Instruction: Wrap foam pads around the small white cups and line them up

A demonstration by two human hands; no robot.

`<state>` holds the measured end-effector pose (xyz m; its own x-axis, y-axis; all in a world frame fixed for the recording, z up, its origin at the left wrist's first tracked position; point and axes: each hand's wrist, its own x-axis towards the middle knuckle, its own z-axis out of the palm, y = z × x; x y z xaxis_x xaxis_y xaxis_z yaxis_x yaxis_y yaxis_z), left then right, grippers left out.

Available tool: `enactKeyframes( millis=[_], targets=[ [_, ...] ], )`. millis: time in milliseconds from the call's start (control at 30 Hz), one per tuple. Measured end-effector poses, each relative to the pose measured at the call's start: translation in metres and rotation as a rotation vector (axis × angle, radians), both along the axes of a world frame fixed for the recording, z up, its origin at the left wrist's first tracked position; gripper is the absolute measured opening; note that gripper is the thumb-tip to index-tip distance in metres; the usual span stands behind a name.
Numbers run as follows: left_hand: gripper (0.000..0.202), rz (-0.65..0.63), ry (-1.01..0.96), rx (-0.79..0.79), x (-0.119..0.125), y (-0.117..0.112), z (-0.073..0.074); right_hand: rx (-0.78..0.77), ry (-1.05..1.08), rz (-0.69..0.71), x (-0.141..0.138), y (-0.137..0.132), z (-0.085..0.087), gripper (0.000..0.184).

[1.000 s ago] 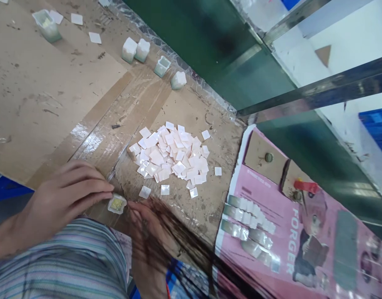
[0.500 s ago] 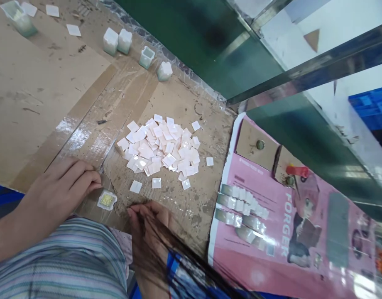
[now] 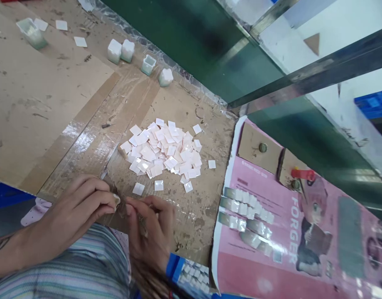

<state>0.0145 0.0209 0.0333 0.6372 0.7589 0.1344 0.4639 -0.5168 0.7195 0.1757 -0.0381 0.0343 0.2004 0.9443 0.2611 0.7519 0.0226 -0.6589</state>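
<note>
We see a brown cardboard-covered desk (image 3: 85, 87), backed by a dark green panel (image 3: 169, 37). To the right lies a pink sheet (image 3: 237, 261) printed with a cartoon figure (image 3: 315, 241) holding a book. On it we read FORGER in pale capitals running sideways; the smaller lines near its upper edge are too blurred for us to read.

Our left hand (image 3: 82, 203) and right hand (image 3: 152, 232) meet near the desk's front edge. The left grip pinches a small pale piece (image 3: 116, 200) between thumb and fingers, just beside the right fingertips and apart from them. The right thumb and forefinger come close together, though we cannot tell whether they hold anything.

Beyond the hands spreads a heap of white square tiles (image 3: 162, 151), with a few loose ones around it. Near the right wrist, a blue-edged box (image 3: 171, 265) shows many small white pieces (image 3: 194, 274). Rows of whitish cups (image 3: 241, 209) lie on the pink sheet, and an open cup (image 3: 148, 65) stands by the panel among others. Smallest are a red object (image 3: 303, 173) and a round greenish cap (image 3: 263, 147).
</note>
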Motion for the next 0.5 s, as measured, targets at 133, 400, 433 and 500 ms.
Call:
enactKeyframes(
  millis=[133,400,433,500],
  targets=[
    [0.018,-0.039,-0.018,-0.004,-0.005,0.003,-0.002,-0.011,-0.071,-0.056,0.014,-0.002,-0.002,0.006],
    [0.024,0.024,-0.130,-0.049,-0.022,0.004,-0.009,-0.048,-0.254,0.007,0.010,0.003,-0.012,0.013],
    [0.025,0.026,-0.123,-0.057,-0.024,0.003,-0.012,-0.055,-0.295,0.013,0.009,0.004,-0.011,0.016],
    [0.032,0.026,-0.098,-0.059,-0.027,0.002,-0.017,-0.060,-0.344,0.023,0.008,0.005,-0.005,0.021]
  ],
)
